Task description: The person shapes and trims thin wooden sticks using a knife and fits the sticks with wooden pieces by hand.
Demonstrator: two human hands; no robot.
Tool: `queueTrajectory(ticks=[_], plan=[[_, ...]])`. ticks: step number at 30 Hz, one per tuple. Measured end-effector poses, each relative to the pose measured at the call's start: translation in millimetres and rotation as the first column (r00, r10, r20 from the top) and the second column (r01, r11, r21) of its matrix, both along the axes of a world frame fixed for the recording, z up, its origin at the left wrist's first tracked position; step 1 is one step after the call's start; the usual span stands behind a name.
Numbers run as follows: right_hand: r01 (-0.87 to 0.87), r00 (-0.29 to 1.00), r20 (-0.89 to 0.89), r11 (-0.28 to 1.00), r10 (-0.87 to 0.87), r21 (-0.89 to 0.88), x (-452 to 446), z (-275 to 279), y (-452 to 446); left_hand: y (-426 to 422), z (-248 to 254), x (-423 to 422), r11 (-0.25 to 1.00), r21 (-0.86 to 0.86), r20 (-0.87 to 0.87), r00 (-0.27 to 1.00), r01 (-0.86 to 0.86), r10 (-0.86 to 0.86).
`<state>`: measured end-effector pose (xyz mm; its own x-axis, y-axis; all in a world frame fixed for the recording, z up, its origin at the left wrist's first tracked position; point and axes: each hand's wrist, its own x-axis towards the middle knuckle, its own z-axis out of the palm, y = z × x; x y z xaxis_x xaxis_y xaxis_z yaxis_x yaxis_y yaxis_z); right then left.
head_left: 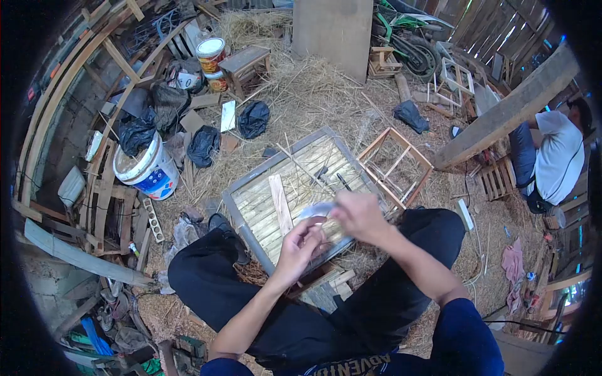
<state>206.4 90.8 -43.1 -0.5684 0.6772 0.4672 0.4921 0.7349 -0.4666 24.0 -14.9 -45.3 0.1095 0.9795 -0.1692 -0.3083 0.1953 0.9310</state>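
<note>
Both hands are raised over a slatted wooden panel with a grey frame, lying before my knees. The fingers of my left hand are pinched together; a small brownish piece shows at their tips, its kind unclear. Close beside it, my right hand is closed and smeared by motion. A pale, bluish blurred thing lies between the two hands, too smeared to name. On the panel rest a flat wood strip, a thin stick and a small dark tool.
A small wooden frame stands at the panel's right. Further left are a white bucket, black plastic bags and a low bench. A slanting post stands at right, with a seated person beyond. Straw covers the floor.
</note>
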Motion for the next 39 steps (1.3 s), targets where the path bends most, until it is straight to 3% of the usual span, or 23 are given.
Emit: queueTrajectory(ticks=[1, 3, 6, 7, 11, 14, 15, 18, 23, 26, 30, 31, 35, 39], plan=[[-0.041, 0.999, -0.002, 0.999, 0.041, 0.002, -6.7, 1.3, -2.5, -1.7, -2.3, 1.6, 0.989, -0.121, -0.009, 0.997, -0.083, 0.082], [-0.118, 0.993, -0.006, 0.993, 0.118, 0.001, -15.9, 4.6, -9.0, 0.6, -2.5, -2.1, 0.99, -0.122, 0.044, 0.996, -0.076, 0.082], [0.066, 0.997, 0.039, 0.994, -0.063, -0.087, -10.1, 4.5, 6.7, 4.6, 6.6, 0.8, 0.987, -0.124, 0.073, 0.992, -0.097, 0.107], [0.077, 0.996, -0.031, 0.995, -0.079, -0.059, -9.7, 7.2, 10.1, 6.0, 6.8, 0.4, 0.989, -0.115, 0.053, 0.994, -0.092, 0.099], [-0.136, 0.991, 0.003, 0.99, 0.136, -0.035, -18.5, 6.4, -6.7, 8.9, 5.9, -4.8, 0.985, -0.149, -0.017, 0.996, -0.086, 0.085], [-0.129, 0.991, 0.049, 0.991, 0.128, 0.02, -20.5, -0.5, -0.6, 9.2, 10.6, -8.9, 0.975, -0.203, 0.033, 0.994, -0.094, 0.102], [-0.041, 0.999, 0.027, 0.998, 0.039, 0.055, -16.9, -5.3, 6.4, 10.7, 8.0, -11.6, 0.968, -0.246, 0.105, 0.991, -0.055, 0.083], [0.174, 0.983, -0.056, 0.985, -0.174, -0.006, -3.2, -6.2, 30.4, 9.3, 29.7, -4.6, 0.975, -0.222, 0.124, 0.991, -0.019, 0.048], [-0.166, 0.985, -0.044, 0.986, 0.167, 0.029, -17.4, -2.9, -6.1, 12.1, 6.8, -0.6, 0.984, -0.091, 0.029, 0.987, -0.152, 0.155], [-0.078, 0.997, 0.005, 0.997, 0.078, 0.027, -15.4, -6.5, 8.4, 17.1, 12.6, -1.5, 0.977, -0.152, 0.12, 0.978, -0.151, 0.17], [0.067, 0.994, -0.082, 0.996, -0.072, -0.056, -4.1, -0.9, 23.3, 22.2, 26.2, -1.4, 0.976, -0.189, 0.153, 0.979, -0.105, 0.135], [0.029, 1.0, -0.002, 0.997, -0.029, -0.067, -3.0, 4.4, 18.2, 23.2, 19.1, -2.5, 0.975, -0.2, 0.122, 0.985, -0.096, 0.122], [-0.099, 0.991, -0.094, 0.995, 0.097, -0.02, -7.6, -3.8, 4.1, 29.8, 16.9, -0.2, 0.991, -0.131, 0.02, 0.999, -0.04, 0.043], [0.006, 0.998, -0.055, 1.0, -0.005, 0.008, 5.6, 9.5, 19.5, 40.2, 14.5, 7.7, 0.989, -0.148, 0.198, 0.979, -0.02, 0.05]])
